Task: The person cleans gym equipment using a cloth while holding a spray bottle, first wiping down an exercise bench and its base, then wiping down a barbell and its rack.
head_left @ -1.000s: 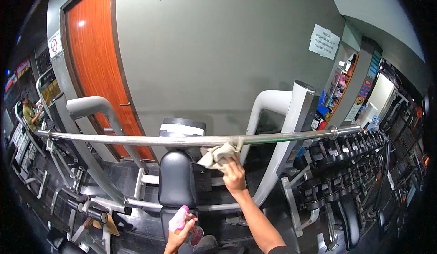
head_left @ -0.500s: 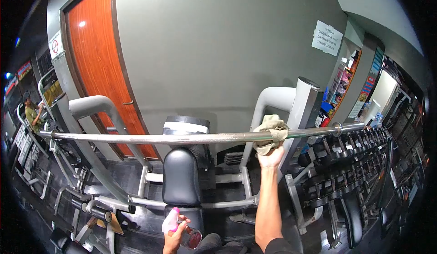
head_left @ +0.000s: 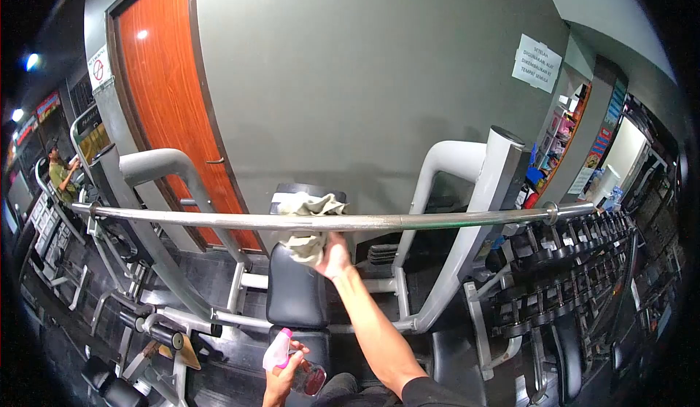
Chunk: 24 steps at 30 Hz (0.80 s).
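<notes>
A long metal barbell bar (head_left: 219, 220) runs across the view, resting on a bench-press rack. Below it, my right hand (head_left: 335, 258) is closed on a beige cloth (head_left: 306, 248). Folds of the cloth show above and below the bar, which passes in front of its middle; whether they touch there is hard to tell. Low in the view, my left hand (head_left: 286, 378) wraps round a spray bottle (head_left: 312, 379) with a white and pink spray head and reddish liquid inside. Between the hands lies the black padded bench (head_left: 295, 290).
Grey rack uprights (head_left: 485, 203) stand either side of the bench. A dumbbell rack (head_left: 554, 290) fills the right side. Behind are a grey wall (head_left: 364, 79) and an orange wooden door (head_left: 164, 79). Far left, another person (head_left: 62, 170) stands among machines.
My right hand has moved left along the bar with the cloth, from near the right upright to about the bench's middle. My left hand keeps hold of the spray bottle. The view has shifted slightly.
</notes>
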Motion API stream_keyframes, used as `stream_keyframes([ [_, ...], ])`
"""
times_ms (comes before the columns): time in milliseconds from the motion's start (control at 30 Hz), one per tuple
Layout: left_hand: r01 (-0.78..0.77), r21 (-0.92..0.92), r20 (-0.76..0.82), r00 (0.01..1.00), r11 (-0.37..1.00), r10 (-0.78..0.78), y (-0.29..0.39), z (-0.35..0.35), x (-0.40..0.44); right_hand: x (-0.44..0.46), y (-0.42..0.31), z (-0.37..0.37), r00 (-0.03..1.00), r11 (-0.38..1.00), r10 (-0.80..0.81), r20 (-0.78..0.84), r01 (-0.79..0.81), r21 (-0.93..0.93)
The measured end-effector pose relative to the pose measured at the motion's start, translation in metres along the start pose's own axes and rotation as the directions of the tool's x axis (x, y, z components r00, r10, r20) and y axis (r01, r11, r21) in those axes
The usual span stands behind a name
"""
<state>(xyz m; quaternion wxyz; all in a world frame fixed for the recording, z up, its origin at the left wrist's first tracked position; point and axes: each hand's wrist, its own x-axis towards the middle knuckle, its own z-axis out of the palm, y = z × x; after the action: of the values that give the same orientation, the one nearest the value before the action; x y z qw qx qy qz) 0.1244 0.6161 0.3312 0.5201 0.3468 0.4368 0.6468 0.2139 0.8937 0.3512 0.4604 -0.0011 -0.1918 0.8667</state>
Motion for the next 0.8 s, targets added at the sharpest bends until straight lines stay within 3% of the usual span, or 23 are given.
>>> stream_keyframes([
  [100, 0.010, -0.019, -0.014, 1.000, 1.000, -0.010, -0.004, -0.005, 0.001, -0.004, 0.002, 0.002, 1.000, 0.997, 0.020, 0.024, -0.021, 0.078],
  [200, 0.013, -0.031, -0.017, 1.000, 0.999, -0.013, -0.006, -0.002, 0.005, -0.026, -0.031, -0.003, 0.991, 0.978, -0.120, 0.057, 0.108, 0.178],
  [233, 0.020, -0.035, -0.009, 1.000, 0.999, -0.020, -0.005, 0.001, 0.007, -0.033, -0.047, -0.020, 0.969, 0.964, -0.195, -0.149, 0.218, 0.155],
  [267, 0.026, -0.035, -0.002, 1.000, 0.999, -0.027, -0.004, 0.003, 0.010, -0.049, -0.068, -0.014, 0.945, 0.937, -0.292, -0.144, 0.313, 0.153],
  [300, 0.022, -0.024, 0.015, 1.000, 0.999, -0.022, -0.003, 0.007, 0.012, -0.071, -0.088, -0.002, 0.921, 0.904, -0.389, -0.035, 0.388, 0.179],
  [333, 0.018, -0.013, 0.032, 0.999, 1.000, -0.017, -0.002, 0.011, 0.013, -0.089, -0.111, -0.008, 0.928, 0.929, -0.339, 0.155, 0.304, 0.210],
  [367, 0.023, -0.014, 0.039, 0.999, 1.000, -0.023, 0.000, 0.015, 0.015, -0.111, -0.126, -0.022, 0.897, 0.897, -0.436, -0.067, 0.440, 0.049],
  [400, 0.050, 0.029, 0.066, 0.996, 0.998, -0.052, 0.001, 0.018, 0.017, -0.124, -0.134, -0.004, 0.699, 0.815, -0.526, -0.485, 0.577, -0.052],
  [433, 0.075, 0.073, 0.094, 0.992, 0.995, -0.082, 0.002, 0.021, 0.019, -0.140, -0.140, 0.000, 0.645, 0.783, -0.552, -0.529, 0.619, -0.062],
  [500, 0.093, 0.055, 0.121, 0.988, 0.994, -0.099, -0.002, 0.025, 0.023, -0.171, -0.147, -0.013, 0.721, 0.783, -0.620, -0.308, 0.591, -0.193],
  [567, 0.067, 0.049, 0.099, 0.993, 0.997, -0.071, -0.002, 0.033, 0.026, -0.181, -0.146, 0.005, 0.420, 0.562, -0.823, -0.383, 0.704, -0.435],
  [600, 0.072, 0.052, 0.104, 0.992, 0.996, -0.077, -0.002, 0.035, 0.027, -0.180, -0.147, 0.024, 0.145, 0.331, -0.931, -0.336, 0.723, -0.606],
  [667, 0.086, 0.056, 0.149, 0.984, 0.995, -0.094, 0.000, 0.035, 0.027, -0.179, -0.165, 0.049, -0.112, 0.131, -0.960, -0.256, 0.627, -0.768],
  [700, 0.088, 0.060, 0.150, 0.984, 0.994, -0.096, 0.002, 0.035, 0.026, -0.186, -0.189, 0.037, -0.042, -0.068, -0.998, 0.055, 0.416, -0.907],
  [733, 0.067, 0.063, 0.143, 0.987, 0.996, -0.076, 0.003, 0.035, 0.024, -0.190, -0.214, 0.035, 0.092, -0.243, -0.961, 0.262, 0.176, -0.954],
  [767, 0.045, 0.065, 0.136, 0.989, 0.997, -0.054, 0.004, 0.035, 0.023, -0.182, -0.224, 0.067, 0.123, -0.615, -0.784, 0.609, -0.291, -0.733],
  [800, 0.045, 0.064, 0.136, 0.989, 0.997, -0.053, 0.004, 0.033, 0.022, -0.177, -0.240, 0.062, 0.355, -0.674, -0.738, 0.573, -0.391, -0.626],
])
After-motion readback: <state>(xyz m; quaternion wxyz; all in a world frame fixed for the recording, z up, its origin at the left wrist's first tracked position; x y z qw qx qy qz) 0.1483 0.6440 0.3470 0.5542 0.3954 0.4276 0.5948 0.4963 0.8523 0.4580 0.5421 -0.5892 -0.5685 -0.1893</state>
